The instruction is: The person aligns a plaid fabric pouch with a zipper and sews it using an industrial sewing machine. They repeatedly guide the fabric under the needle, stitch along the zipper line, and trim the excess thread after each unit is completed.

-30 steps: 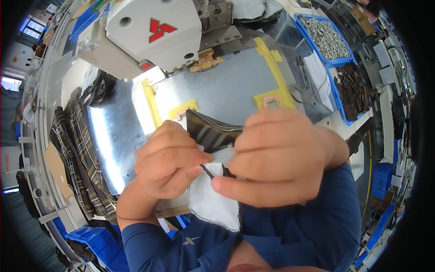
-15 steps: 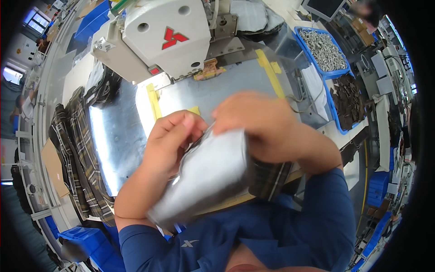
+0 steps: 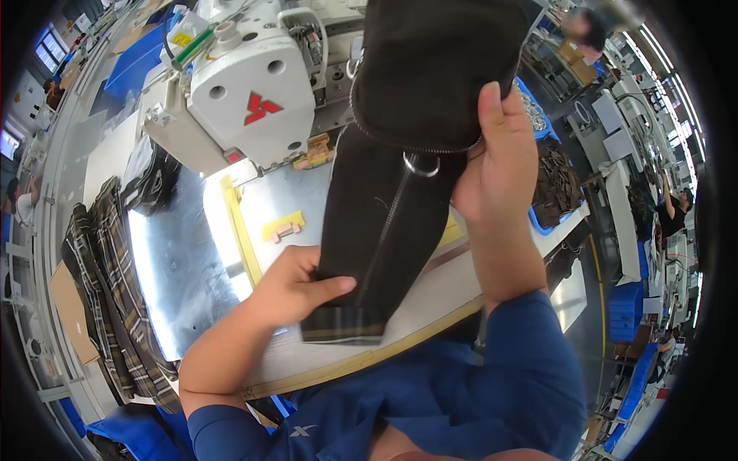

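Held up in front of me is a dark fabric bag piece (image 3: 384,223) with a rounded, zip-edged panel at its top. A silver D-ring (image 3: 421,166) hangs at the middle, above a straight seam line running down. My left hand (image 3: 300,288) pinches the lower left side, thumb on the front and fingers behind. Higher up, my right hand (image 3: 500,165) grips the right edge by the panel, thumb in front. At the bottom end shows a plaid strip with a light line. The back of the piece faces away and is hidden.
A white industrial sewing machine (image 3: 254,96) stands beyond my left hand. Yellow tape (image 3: 244,238) and a small pinkish block (image 3: 286,232) lie on its work plate. Plaid fabric pieces (image 3: 127,300) hang over the left side. At right, a blue tray (image 3: 544,229) holds dark brown pieces.
The piece, blurred with its pale side showing before, is now raised and shows its dark zipped side. My right hand has moved right and up its edge; my left hand is lower.
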Available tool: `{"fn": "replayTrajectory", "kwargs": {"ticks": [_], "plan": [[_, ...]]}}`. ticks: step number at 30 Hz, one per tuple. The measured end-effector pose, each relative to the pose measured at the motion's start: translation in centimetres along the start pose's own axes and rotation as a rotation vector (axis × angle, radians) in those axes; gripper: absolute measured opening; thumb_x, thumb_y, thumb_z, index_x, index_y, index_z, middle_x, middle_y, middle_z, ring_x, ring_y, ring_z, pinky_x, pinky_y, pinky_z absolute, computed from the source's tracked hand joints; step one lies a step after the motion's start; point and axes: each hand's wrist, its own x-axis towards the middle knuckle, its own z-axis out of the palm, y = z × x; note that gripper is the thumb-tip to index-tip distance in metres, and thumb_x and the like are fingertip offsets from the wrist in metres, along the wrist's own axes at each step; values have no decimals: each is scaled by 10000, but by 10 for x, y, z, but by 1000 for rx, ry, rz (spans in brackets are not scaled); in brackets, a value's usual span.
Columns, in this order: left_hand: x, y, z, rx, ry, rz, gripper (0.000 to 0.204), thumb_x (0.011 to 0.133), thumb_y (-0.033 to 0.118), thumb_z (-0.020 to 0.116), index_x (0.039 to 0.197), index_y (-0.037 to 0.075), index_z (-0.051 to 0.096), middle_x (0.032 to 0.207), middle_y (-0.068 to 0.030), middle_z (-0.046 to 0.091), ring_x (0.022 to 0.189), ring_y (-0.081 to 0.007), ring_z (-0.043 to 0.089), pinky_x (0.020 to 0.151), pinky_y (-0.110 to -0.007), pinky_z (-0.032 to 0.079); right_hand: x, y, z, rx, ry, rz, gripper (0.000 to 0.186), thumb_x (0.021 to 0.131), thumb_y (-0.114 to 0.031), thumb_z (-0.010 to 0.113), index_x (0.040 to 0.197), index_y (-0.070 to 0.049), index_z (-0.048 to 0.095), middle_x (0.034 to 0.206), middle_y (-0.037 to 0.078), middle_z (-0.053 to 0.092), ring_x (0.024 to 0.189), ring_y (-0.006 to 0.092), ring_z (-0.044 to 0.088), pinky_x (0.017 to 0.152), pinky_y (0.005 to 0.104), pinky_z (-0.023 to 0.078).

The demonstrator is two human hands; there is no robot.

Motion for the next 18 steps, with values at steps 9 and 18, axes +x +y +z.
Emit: {"fn": "replayTrajectory", "kwargs": {"ticks": [9, 18], "plan": [[-28, 35, -29, 88, -52, 223, 507, 1006, -37, 625, 1508, -63, 552, 1420, -95, 678, 1324, -166, 595, 1142, -337, 448, 17, -22, -18, 29, 59, 13, 330, 1077, -81, 599, 1389, 28, 594, 1304, 158, 737, 1154, 242, 742, 1010, 366, 597], [-51, 60, -45, 1187, 120, 233, 263, 800, 9, 665, 1062, 19, 682, 814, -251, 667, 806, -494, 659, 703, -551, 527, 19, -40, -31, -1047, -82, -457, 645, 807, -61, 774, 1423, -20, 584, 1303, 111, 677, 1212, 195, 627, 998, 382, 515]]}}
